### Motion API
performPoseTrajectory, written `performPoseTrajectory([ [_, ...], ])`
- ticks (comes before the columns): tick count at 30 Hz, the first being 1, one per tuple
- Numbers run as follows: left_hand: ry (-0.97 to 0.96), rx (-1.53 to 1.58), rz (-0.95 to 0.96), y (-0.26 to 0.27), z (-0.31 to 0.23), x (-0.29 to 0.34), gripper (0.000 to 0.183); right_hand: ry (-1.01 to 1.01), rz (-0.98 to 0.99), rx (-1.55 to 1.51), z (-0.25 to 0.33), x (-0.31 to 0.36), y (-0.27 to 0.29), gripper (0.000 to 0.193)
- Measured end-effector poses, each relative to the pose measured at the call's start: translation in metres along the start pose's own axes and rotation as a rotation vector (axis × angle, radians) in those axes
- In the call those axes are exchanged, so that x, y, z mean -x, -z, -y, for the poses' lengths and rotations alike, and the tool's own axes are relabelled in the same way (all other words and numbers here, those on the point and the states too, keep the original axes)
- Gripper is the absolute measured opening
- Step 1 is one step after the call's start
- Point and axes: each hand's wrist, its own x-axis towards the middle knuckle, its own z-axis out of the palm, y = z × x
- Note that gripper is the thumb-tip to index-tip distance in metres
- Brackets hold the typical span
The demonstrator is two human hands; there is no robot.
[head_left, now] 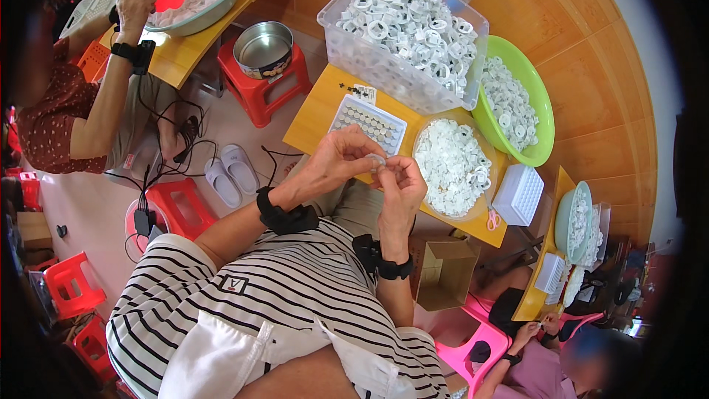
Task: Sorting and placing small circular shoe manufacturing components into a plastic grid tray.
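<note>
**Two hands pinched one small white ring above a filled tray**

Two hands met over the near edge of a wooden table (325, 114), seen from above the person's striped shirt (295, 288). Each wrist wore a black band. The left hand (336, 162) curled in from the left, thumb and forefinger closed on a small white ring (377, 159). The right hand (400, 186) rose from below, its fingertips pinched on the same ring from the other side. The ring sat between the two sets of fingertips, held in the air just in front of the tray (368, 124).

The ring looked tiny, pale and glossy; most of it was hidden by the fingers, so its exact shape could not be told.

Judging by the grip, the work would go best with the piece kept steady in one hand while the other did the fine fitting, close over the table so a dropped part stayed within reach.

Just beyond the hands, the white tray held rows of small round pieces. To its right stood a clear bowl (452, 166) of white rings. Farther back sat a clear tub (402, 26) heaped with more, and a green bowl (517, 100) beside it. Other people worked at neighbouring tables.
</note>
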Motion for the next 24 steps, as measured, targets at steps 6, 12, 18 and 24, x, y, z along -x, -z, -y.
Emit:
performPoseTrajectory([
  [6,-0.096,-0.115,-0.042,0.001,0.009,0.0,0.009,0.043,0.006,0.011,-0.005,0.001,0.0,0.006],
  [12,-0.04,0.054,-0.114,-0.003,0.008,0.003,0.018,0.072,-0.05,-0.022,-0.007,0.0,-0.007,0.007],
  [18,0.053,0.18,-0.04,-0.002,0.0,0.006,0.027,-0.044,-0.071,-0.31,-0.013,-0.003,0.0,0.007],
  [24,-0.115,-0.17,-0.083,0.0,0.009,0.002,0.03,0.423,-0.124,0.387,-0.002,0.0,-0.01,0.019],
])
